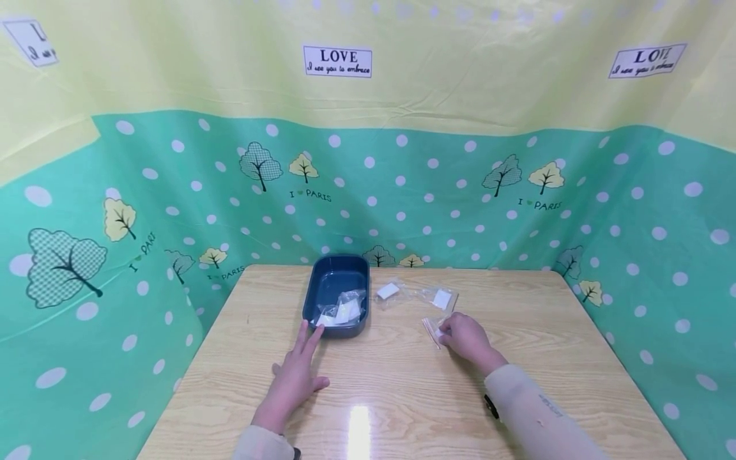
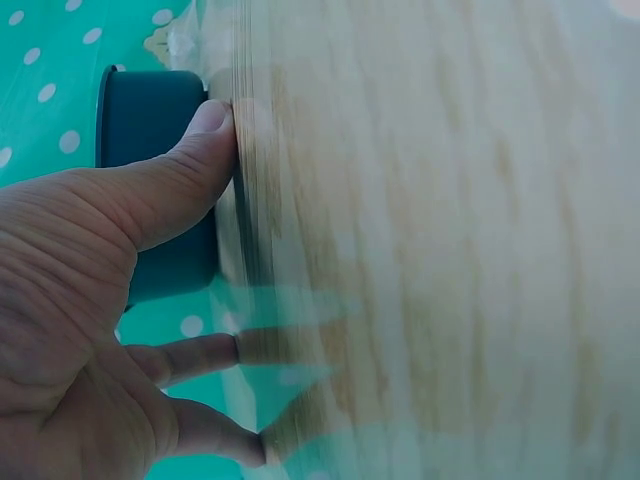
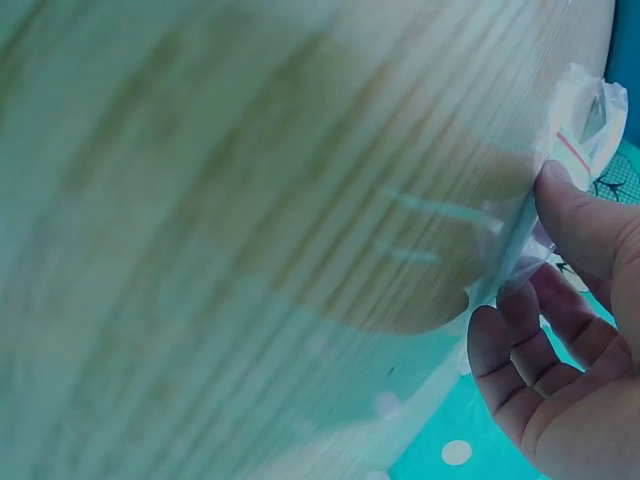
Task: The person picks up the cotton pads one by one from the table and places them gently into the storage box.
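Note:
A dark blue rectangular bin stands toward the back of the table, with clear plastic bags holding white pieces in its near end. My left hand has its fingers spread straight, fingertips right at the bin's near rim; in the left wrist view the thumb sticks out in front of the bin. To the right, my right hand pinches a small clear zip bag at the tabletop. The bag's red-striped seal shows beyond the thumb in the right wrist view.
Two more clear bags with white pieces, a left one and a right one, lie right of the bin. The wooden table is enclosed by a green and yellow printed curtain at the back and sides.

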Motion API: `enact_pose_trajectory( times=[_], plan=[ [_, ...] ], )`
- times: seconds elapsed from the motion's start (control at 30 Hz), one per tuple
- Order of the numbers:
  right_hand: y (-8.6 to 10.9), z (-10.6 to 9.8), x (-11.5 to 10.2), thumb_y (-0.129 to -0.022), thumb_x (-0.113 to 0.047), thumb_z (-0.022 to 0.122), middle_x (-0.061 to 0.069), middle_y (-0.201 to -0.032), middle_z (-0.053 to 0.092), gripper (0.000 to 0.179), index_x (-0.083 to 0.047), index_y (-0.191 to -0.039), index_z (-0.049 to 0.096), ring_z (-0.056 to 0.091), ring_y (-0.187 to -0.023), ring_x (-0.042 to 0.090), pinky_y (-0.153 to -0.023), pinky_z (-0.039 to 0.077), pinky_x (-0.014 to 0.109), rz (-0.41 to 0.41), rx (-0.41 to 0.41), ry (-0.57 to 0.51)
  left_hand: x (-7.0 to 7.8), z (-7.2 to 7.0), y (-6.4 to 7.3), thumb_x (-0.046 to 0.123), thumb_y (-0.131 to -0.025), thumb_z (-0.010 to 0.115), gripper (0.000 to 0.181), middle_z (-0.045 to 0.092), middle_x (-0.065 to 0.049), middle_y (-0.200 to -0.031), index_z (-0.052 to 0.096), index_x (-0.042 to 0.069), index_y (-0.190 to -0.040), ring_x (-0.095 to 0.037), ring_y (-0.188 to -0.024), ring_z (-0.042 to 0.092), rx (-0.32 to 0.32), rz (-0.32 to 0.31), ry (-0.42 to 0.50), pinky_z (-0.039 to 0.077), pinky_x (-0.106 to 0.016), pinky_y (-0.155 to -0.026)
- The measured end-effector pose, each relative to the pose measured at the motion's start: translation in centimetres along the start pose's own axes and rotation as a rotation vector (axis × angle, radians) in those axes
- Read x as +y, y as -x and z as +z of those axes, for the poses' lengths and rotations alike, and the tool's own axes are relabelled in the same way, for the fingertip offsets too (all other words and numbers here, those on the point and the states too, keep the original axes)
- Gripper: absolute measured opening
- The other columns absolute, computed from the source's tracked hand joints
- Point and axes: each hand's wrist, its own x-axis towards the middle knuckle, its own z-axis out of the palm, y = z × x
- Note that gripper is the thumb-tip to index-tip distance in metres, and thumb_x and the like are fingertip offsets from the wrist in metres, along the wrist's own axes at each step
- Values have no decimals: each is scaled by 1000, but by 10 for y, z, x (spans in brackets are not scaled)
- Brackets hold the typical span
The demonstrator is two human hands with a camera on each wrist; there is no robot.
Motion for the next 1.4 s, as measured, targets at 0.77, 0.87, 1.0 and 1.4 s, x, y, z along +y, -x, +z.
enact_pose_trajectory(
  times=[0.77, 0.87, 1.0, 1.4],
  plan=[
    [2, -1, 0, -91, -19, 85, 9, -104, 74, 15, -8, -101, 83, 72, -99, 29, -91, 63, 51, -16, 25, 10, 0, 0, 0, 28, -79, 94, 123, -10, -10, -182, 15, 32, -173, -67, -144, 43, -9, -3, 9, 16, -99, -101],
    [2, -1, 0, -91, -19, 85, 9, -103, 74, 15, -8, -101, 83, 72, -98, 29, -91, 63, 51, -17, 26, 9, 0, 0, 0, 27, -79, 94, 123, -9, -10, -182, 15, 32, -173, -66, -143, 43, -9, -2, 10, 16, -98, -101],
    [2, -1, 0, -91, -19, 85, 9, -103, 74, 15, -8, -101, 82, 72, -97, 28, -90, 63, 51, -15, 27, 5, -1, 1, 0, 28, -79, 94, 123, -8, -11, -182, 15, 32, -173, -67, -143, 43, -6, -2, 9, 17, -98, -101],
    [1, -1, -1, -92, -20, 85, 7, -101, 72, 16, -8, -102, 83, 70, -93, 24, -89, 62, 49, 9, 11, 0, -1, 0, 0, 28, -80, 94, 122, -9, -10, -182, 15, 32, -173, -67, -144, 42, -8, 3, 18, 15, -98, -102]
  ],
)
